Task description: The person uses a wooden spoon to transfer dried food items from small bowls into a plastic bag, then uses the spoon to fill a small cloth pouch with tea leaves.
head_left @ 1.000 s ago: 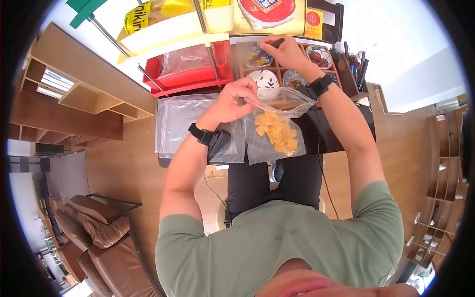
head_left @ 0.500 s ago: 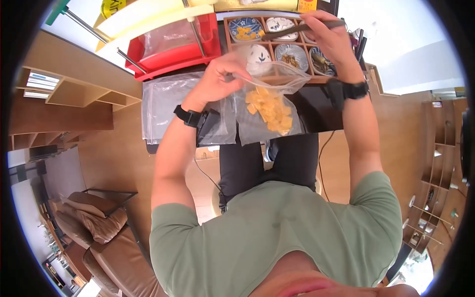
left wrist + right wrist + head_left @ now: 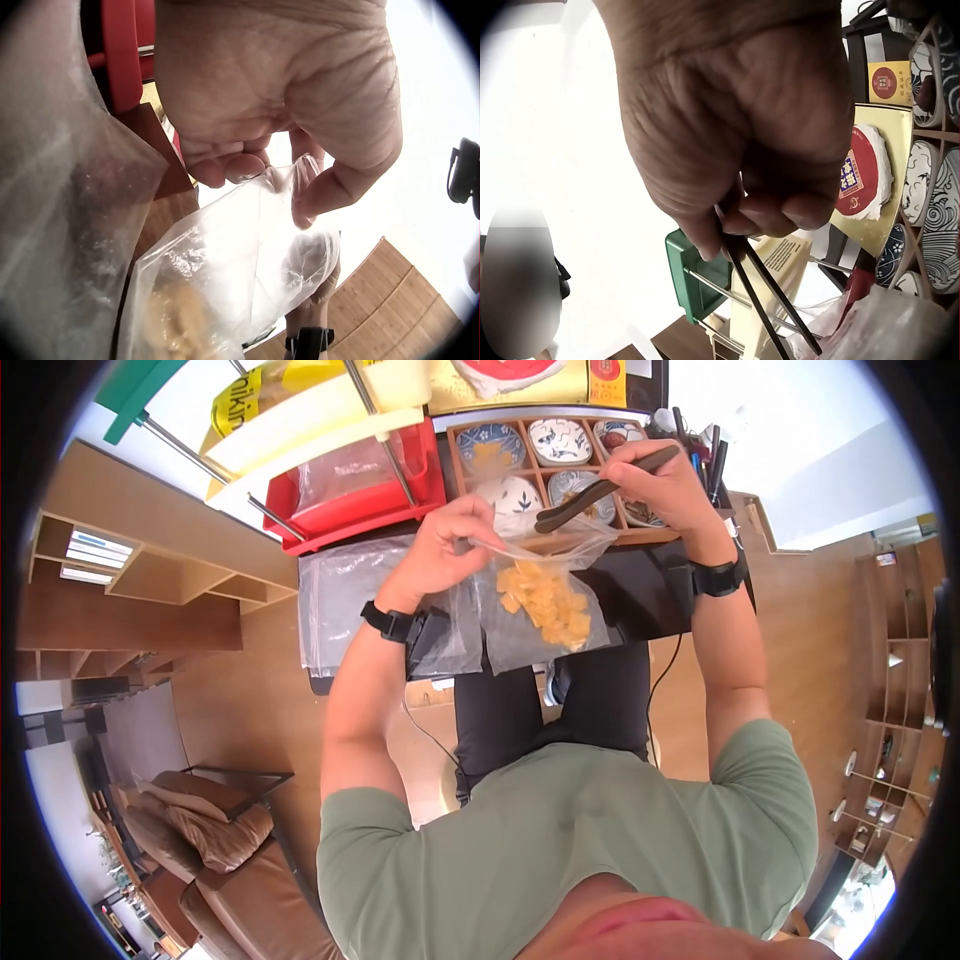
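My left hand (image 3: 450, 545) pinches the upper edge of a clear plastic bag (image 3: 505, 645), thumb against fingers, in the left wrist view too. Flat yellow pieces (image 3: 545, 605) lie heaped inside the bag. My right hand (image 3: 668, 488) holds dark brown tongs (image 3: 585, 502), whose tips are over the bag's mouth. Both thin arms of the tongs show in the right wrist view, slightly apart. Behind the bag, a compartmented wooden tray (image 3: 640, 538) holds several small patterned bowls. The blue bowl (image 3: 512, 442) at its back left contains more yellow pieces.
Flat clear bags (image 3: 345, 610) lie on the dark table at left. Behind them stands a red bin (image 3: 430, 470) beneath a cream shelf (image 3: 330, 435). A red-and-white round package (image 3: 862, 172) sits at the back, pens (image 3: 718, 460) at the right.
The right hand has moved the tongs from the blue bowl at the back left toward me, to above the bag's mouth. The left hand keeps its pinch on the bag.
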